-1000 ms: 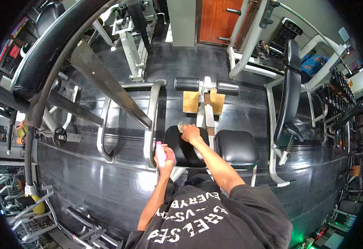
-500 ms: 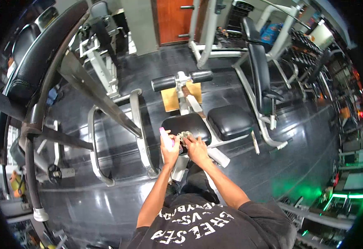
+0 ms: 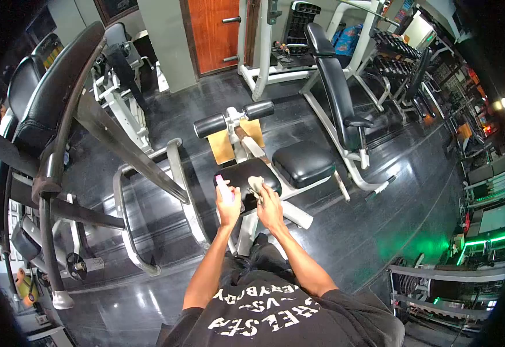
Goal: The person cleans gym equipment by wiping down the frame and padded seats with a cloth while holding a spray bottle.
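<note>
My left hand point(image 3: 229, 207) is wrapped round a white and pink spray bottle point(image 3: 225, 189), held upright over the near left part of a black padded seat point(image 3: 242, 171). In my right hand point(image 3: 268, 207) is a pale, crumpled cloth point(image 3: 256, 184), which lies over the right part of the same seat. A second black seat pad point(image 3: 304, 164) sits just to the right. Beyond them, two black foam rollers point(image 3: 210, 125) are fixed on a white post above a yellowish board point(image 3: 222, 147).
A tall black backrest machine with thick metal bars point(image 3: 131, 147) stands close at the left. An inclined black bench point(image 3: 337, 95) is at the right. Farther back are a reddish door point(image 3: 211, 36) and a dumbbell rack point(image 3: 392, 62); a metal rack point(image 3: 449, 274) stands at the lower right.
The view has turned to the right. My right hand has come back from the far side of the seat with the cloth, now beside my left hand, which still holds the bottle.
</note>
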`<action>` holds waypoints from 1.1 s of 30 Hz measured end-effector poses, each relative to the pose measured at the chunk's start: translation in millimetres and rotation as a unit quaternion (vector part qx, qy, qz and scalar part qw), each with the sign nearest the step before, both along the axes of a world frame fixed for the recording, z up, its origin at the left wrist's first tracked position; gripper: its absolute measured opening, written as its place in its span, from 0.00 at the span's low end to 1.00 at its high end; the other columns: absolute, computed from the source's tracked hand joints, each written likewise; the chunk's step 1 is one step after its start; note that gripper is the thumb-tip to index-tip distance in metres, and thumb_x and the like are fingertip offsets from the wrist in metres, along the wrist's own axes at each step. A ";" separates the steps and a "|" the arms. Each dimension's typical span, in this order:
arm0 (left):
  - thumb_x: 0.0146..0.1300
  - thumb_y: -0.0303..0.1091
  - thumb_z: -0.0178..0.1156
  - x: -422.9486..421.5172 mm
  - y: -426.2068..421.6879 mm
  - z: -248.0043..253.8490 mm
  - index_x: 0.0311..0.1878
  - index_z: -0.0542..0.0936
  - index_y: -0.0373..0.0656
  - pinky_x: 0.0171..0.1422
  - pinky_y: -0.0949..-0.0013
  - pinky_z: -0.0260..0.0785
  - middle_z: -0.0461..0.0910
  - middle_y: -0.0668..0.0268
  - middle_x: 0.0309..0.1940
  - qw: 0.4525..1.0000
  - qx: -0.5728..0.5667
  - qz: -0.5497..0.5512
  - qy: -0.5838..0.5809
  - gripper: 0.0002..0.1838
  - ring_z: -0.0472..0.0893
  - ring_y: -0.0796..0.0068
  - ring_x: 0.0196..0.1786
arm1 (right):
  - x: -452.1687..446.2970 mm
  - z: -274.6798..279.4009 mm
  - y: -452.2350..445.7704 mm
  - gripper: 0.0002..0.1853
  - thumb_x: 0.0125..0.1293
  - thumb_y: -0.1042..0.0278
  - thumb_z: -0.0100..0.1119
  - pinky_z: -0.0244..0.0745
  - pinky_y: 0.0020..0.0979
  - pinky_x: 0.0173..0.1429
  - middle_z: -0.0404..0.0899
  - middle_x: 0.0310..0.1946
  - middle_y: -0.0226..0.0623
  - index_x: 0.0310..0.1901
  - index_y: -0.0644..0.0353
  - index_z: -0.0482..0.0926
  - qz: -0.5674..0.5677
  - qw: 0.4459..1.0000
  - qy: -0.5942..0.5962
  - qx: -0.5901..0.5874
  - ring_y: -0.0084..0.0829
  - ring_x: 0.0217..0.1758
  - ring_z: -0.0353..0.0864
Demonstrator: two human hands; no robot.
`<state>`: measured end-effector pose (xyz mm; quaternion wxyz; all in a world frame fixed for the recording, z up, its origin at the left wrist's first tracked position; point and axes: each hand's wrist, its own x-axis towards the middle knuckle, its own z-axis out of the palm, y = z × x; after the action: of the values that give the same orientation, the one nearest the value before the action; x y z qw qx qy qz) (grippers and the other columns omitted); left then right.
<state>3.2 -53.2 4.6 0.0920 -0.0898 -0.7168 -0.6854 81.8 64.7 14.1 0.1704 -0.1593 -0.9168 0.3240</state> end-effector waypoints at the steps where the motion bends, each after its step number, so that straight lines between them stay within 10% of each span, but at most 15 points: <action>1: 0.61 0.23 0.62 0.9 -0.2 -4.7 0.54 0.71 0.39 0.32 0.72 0.70 0.76 0.68 0.27 1.000 -0.002 0.003 -0.001 0.18 0.76 0.80 0.27 | -3.3 -3.5 -1.4 0.26 0.53 0.78 0.57 0.70 0.43 0.61 0.72 0.60 0.43 0.57 0.60 0.72 0.003 1.000 -0.001 -0.002 0.51 0.56 0.73; 4: 0.61 0.24 0.63 3.0 3.3 -1.1 0.52 0.72 0.42 0.33 0.72 0.70 0.77 0.68 0.27 1.000 -0.018 0.003 -0.016 0.17 0.76 0.81 0.29 | -9.9 -10.6 -5.1 0.30 0.49 0.79 0.60 0.71 0.43 0.60 0.70 0.62 0.40 0.58 0.51 0.75 0.150 0.980 -0.074 0.109 0.50 0.56 0.72; 13: 0.60 0.23 0.64 -0.9 1.5 -2.5 0.53 0.71 0.43 0.33 0.74 0.68 0.76 0.70 0.26 0.998 0.018 -0.050 -0.015 0.18 0.74 0.83 0.28 | 46.5 -35.0 12.0 0.32 0.48 0.80 0.59 0.71 0.41 0.61 0.71 0.62 0.36 0.58 0.46 0.76 0.054 0.994 -0.076 0.065 0.44 0.57 0.72; 18: 0.59 0.23 0.64 -9.1 -7.6 1.3 0.54 0.71 0.41 0.37 0.74 0.69 0.74 0.71 0.28 0.995 -0.025 -0.094 -0.005 0.20 0.74 0.82 0.31 | 85.0 -73.7 9.9 0.21 0.59 0.69 0.53 0.69 0.44 0.61 0.77 0.51 0.53 0.56 0.60 0.76 -0.124 0.978 -0.138 -0.095 0.52 0.56 0.75; 33: 0.61 0.26 0.63 -12.0 -11.1 -1.5 0.56 0.69 0.41 0.39 0.72 0.68 0.73 0.69 0.32 0.984 0.011 -0.179 -0.002 0.21 0.73 0.79 0.33 | 67.3 -2.6 -47.3 0.21 0.61 0.68 0.59 0.70 0.38 0.62 0.77 0.54 0.50 0.57 0.62 0.74 -0.169 0.965 0.015 -0.201 0.46 0.59 0.76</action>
<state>-8.8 -64.3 3.1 -0.0329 -0.2141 -0.6818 -0.6987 149.1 17.5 11.4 0.2010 -0.3381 -0.7902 0.4701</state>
